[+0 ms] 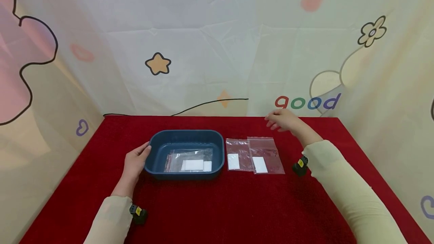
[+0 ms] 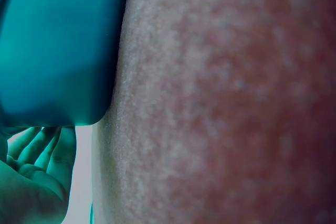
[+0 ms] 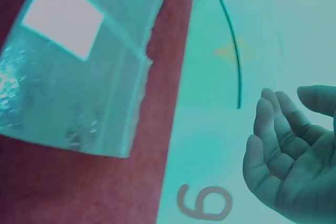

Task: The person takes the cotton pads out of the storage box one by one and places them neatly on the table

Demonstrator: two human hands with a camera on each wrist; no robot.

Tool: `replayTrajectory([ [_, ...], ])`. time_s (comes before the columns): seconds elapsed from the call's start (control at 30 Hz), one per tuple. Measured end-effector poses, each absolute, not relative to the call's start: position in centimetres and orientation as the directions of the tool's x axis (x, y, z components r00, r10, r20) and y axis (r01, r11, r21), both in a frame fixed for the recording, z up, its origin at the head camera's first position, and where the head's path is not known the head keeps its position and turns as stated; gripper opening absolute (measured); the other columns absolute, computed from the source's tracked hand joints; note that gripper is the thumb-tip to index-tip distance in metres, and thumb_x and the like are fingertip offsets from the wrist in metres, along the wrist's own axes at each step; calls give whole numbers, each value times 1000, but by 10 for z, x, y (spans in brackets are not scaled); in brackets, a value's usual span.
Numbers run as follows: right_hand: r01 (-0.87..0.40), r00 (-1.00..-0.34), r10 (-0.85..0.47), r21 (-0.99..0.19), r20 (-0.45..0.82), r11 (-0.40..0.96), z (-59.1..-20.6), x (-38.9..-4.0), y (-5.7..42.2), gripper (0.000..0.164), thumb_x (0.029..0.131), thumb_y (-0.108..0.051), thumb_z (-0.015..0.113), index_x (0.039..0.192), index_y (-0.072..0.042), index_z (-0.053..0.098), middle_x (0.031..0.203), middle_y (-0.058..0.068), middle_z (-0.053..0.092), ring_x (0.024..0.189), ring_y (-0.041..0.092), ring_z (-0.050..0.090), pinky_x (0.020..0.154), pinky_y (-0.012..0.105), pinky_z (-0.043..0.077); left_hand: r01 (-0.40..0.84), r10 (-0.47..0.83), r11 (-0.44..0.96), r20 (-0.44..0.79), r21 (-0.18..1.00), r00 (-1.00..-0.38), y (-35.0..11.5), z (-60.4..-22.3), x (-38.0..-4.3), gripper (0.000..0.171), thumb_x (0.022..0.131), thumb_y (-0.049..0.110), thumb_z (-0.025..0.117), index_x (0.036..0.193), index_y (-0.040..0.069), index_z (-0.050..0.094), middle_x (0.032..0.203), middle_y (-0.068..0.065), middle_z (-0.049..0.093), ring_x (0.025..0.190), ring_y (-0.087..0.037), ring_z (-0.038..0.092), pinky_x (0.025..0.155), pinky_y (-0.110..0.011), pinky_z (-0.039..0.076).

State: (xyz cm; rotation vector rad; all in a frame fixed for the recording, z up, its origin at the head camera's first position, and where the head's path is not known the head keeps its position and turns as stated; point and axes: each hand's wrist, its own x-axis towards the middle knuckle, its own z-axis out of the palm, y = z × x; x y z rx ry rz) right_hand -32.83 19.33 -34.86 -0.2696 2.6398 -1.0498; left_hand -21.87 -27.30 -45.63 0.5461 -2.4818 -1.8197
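Observation:
My left hand holds a blue plastic basin by its left end. Its thumb is at the rim, and the fingers meet the outer wall in the left wrist view. Inside the basin lie clear zip-lock bags with white rectangular pieces in them. Raised near the table's back edge, my right hand has nothing in its loosely bent fingers. Nearest to it are two flat zip-lock bags, the right one overlapping the left one. Each contains a white piece.
A red cloth covers the table. Behind it hangs a pale curtain printed with a star, flowers and the word "good". Small black devices with yellow labels are strapped at both wrists.

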Motion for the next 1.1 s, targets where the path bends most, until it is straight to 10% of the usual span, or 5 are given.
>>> replayTrajectory([
  [0.5,-88,-901,-386,-787,-199,611,-322,-335,158,43,108,-28,48,135,4,59,116,18,71,93,15,66,82,23,57,-261,-287,268,-182,927,-940,-270,-457,-221,50,110,24,46,156,4,41,162,-22,39,146,-37,44,118,-49,41],
  [1.1,-159,-797,-544,-779,-261,607,-313,-359,101,41,104,-31,54,132,-2,62,121,16,67,102,24,67,87,29,57,-275,-284,288,-193,917,-939,-274,-457,-219,52,110,27,46,156,5,40,163,-22,38,146,-37,44,116,-48,42],
])
